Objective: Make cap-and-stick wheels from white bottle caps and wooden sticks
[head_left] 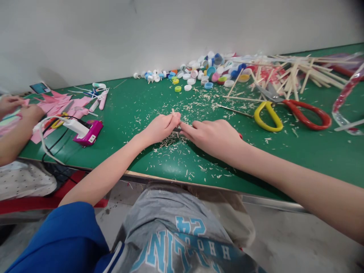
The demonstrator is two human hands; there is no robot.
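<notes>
My left hand (162, 128) is closed in a pinch on a short wooden stick (173, 111), whose pale end pokes out above the fingertips. My right hand (214, 138) is wrapped round a knife (177, 129). A bit of its dark blade shows between the hands, and a red handle end peeks out behind the palm; the rest is covered. The fingertips of both hands almost meet. Pale wood shavings (170, 141) lie beneath and around them on the green tabletop (136, 161).
Scissors (284, 104) with yellow and red handles and a thin metal rod (236, 110) lie right. Bottle caps (209, 72) and wooden sticks (295, 74) are heaped behind. Left are a magenta power adapter (90, 133), pink paper (57, 102) and another person's hands (31, 113).
</notes>
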